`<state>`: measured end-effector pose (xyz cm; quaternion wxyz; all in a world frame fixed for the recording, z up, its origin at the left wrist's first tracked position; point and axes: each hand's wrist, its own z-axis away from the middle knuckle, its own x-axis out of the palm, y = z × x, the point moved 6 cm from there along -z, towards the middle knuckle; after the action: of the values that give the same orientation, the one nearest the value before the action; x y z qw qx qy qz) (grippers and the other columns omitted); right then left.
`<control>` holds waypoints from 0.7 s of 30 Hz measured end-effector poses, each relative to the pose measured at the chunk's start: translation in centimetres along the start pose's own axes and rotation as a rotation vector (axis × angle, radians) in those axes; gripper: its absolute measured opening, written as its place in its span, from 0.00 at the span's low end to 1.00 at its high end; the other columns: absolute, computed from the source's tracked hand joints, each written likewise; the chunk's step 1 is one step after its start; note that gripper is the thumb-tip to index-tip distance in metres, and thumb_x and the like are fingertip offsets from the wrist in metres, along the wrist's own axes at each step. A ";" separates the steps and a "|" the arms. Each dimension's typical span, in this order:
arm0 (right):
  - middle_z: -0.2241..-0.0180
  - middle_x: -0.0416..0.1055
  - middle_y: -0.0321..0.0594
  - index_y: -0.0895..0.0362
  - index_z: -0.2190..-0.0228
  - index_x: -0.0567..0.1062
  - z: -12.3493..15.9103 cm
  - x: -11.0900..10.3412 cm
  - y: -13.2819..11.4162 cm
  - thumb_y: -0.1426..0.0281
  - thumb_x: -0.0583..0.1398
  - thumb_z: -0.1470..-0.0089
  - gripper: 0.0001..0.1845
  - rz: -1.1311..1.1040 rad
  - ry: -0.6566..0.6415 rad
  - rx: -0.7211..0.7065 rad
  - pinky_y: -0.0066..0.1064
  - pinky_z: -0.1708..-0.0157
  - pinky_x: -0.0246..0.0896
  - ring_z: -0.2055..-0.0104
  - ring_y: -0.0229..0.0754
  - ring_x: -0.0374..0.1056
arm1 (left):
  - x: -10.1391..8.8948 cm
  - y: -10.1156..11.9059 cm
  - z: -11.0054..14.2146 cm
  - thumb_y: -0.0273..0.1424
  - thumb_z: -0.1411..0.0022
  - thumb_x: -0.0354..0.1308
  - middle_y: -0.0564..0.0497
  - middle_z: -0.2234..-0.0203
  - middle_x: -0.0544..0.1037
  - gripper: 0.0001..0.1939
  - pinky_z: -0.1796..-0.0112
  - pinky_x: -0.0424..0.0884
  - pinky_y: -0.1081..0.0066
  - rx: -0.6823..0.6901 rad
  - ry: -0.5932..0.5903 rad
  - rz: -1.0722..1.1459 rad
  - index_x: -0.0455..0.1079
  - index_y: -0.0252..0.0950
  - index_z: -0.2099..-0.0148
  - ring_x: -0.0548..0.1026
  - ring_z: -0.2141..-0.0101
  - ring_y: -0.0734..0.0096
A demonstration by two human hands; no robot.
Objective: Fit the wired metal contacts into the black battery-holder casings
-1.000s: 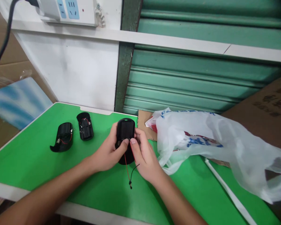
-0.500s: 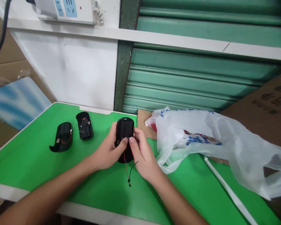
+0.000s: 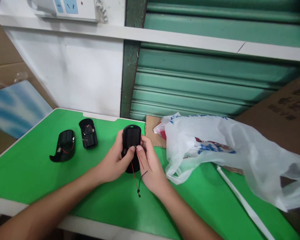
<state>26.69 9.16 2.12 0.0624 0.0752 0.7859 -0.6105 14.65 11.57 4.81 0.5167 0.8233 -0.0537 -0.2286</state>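
Note:
Both my hands hold a black plastic shell [image 3: 131,138] upright above the green table [image 3: 35,166]. My left hand [image 3: 113,161] wraps its left side with the thumb pressed on its front. My right hand [image 3: 150,163] grips the right side, thumb meeting the left thumb. A red wire and a black wire [image 3: 138,178] hang from the shell over my right palm. Two more black shells lie to the left: a curved one [image 3: 62,150] and a shorter one [image 3: 88,137], both showing red wiring inside.
A large white plastic bag [image 3: 227,153] lies on the table's right side, on top of cardboard [image 3: 152,131]. A white strip [image 3: 242,203] runs along the table toward the near right. A power strip [image 3: 65,8] sits on the white wall shelf. A green shutter [image 3: 202,80] stands behind.
My hands and the shell stay together in nearly the same pose. The view has shifted slightly, so everything sits a little lower and to the left.

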 end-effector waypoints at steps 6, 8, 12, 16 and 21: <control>0.51 0.75 0.44 0.51 0.42 0.65 -0.1 0.5 0.7 0.57 0.48 0.28 0.20 -0.023 0.017 0.019 0.41 0.48 0.68 0.50 0.46 0.73 | 0.2 -0.5 0.0 0.34 0.24 0.49 0.47 0.54 0.69 0.17 0.45 0.72 0.60 -0.012 0.010 -0.022 0.56 0.37 0.38 0.71 0.52 0.62; 0.51 0.75 0.45 0.51 0.41 0.64 -0.1 0.5 0.9 0.56 0.48 0.28 0.21 -0.026 0.025 0.021 0.41 0.47 0.68 0.49 0.47 0.73 | 0.3 -0.6 0.0 0.34 0.24 0.48 0.47 0.53 0.68 0.17 0.45 0.72 0.60 -0.009 0.011 -0.028 0.55 0.37 0.38 0.70 0.51 0.62; 0.50 0.75 0.46 0.52 0.41 0.65 -0.1 0.6 1.3 0.56 0.48 0.29 0.22 -0.011 0.043 0.040 0.42 0.46 0.67 0.50 0.48 0.72 | 0.5 -0.8 0.1 0.33 0.24 0.48 0.47 0.53 0.68 0.17 0.45 0.71 0.61 -0.004 0.014 -0.041 0.55 0.37 0.37 0.70 0.51 0.63; 0.51 0.74 0.45 0.51 0.41 0.64 0.0 0.7 1.6 0.57 0.48 0.28 0.20 0.003 0.048 0.053 0.41 0.46 0.67 0.50 0.47 0.72 | 0.6 -0.8 0.2 0.33 0.24 0.48 0.47 0.53 0.68 0.16 0.46 0.72 0.62 -0.021 0.017 -0.054 0.54 0.37 0.38 0.70 0.52 0.64; 0.49 0.73 0.46 0.50 0.41 0.63 0.1 1.0 1.7 0.58 0.47 0.28 0.20 -0.017 0.042 0.064 0.41 0.46 0.67 0.49 0.46 0.72 | 0.6 -0.7 0.3 0.33 0.24 0.48 0.47 0.54 0.69 0.15 0.48 0.73 0.62 -0.028 0.029 -0.068 0.55 0.38 0.39 0.71 0.53 0.63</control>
<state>26.07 9.56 0.33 0.0383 0.0833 0.7678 -0.6340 14.95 11.50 3.90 0.5207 0.8206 -0.0150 -0.2351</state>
